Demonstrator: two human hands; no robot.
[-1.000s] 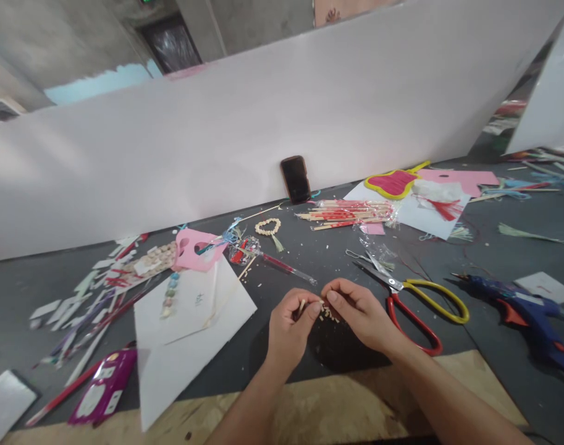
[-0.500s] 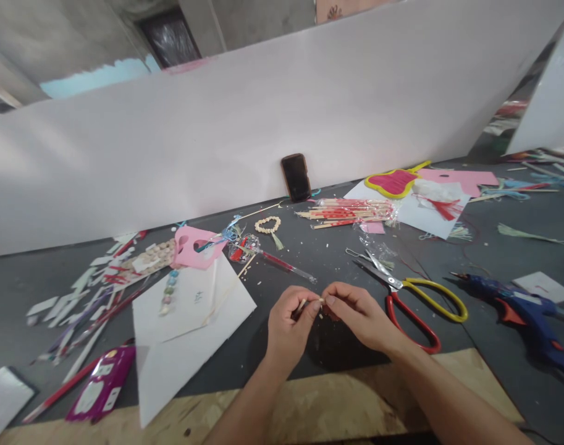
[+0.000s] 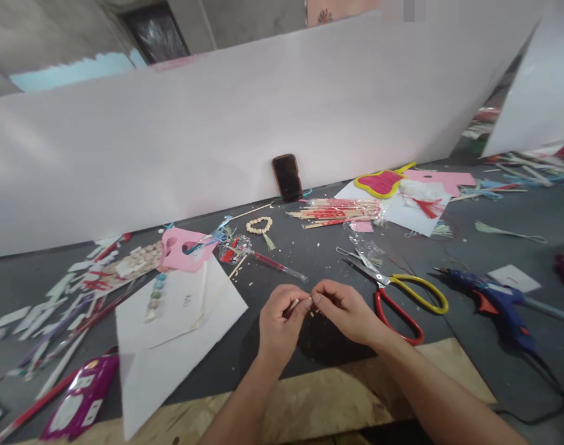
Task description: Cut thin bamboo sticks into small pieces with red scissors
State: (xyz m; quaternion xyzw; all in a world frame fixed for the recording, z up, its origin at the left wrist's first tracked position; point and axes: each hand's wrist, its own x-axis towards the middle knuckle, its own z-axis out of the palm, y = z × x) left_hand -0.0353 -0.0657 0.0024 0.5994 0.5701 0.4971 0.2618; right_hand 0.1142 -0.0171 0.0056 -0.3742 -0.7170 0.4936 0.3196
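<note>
My left hand (image 3: pixel 279 327) is closed around a short pale wooden stick (image 3: pixel 294 303), which shows between the thumb and the curled fingers. Fingertip to fingertip with it, my right hand (image 3: pixel 349 312) is pinched at the stick's end; what lies between its fingers is mostly hidden. Tiny pale bits show just under the fingertips. Right of my hands lie open scissors (image 3: pixel 382 279) with one red and one yellow handle. Beyond my hands is a tube with red contents (image 3: pixel 272 262), and behind it a heart-shaped ring of pale beads (image 3: pixel 259 225) with a green tassel.
A blue glue gun (image 3: pixel 499 303) lies at the right, its cord trailing forward. White paper (image 3: pixel 170 364), a purple packet (image 3: pixel 80 395) and pink card (image 3: pixel 196 256) occupy the left. Wrapped red-and-pale sticks (image 3: pixel 335 211) and a phone (image 3: pixel 287 177) stand near the white partition (image 3: pixel 217 136).
The whole view has shifted, so things appear farther left and more of the glue gun's cord shows. Both hands stay together at the stick, with only slight finger movement.
</note>
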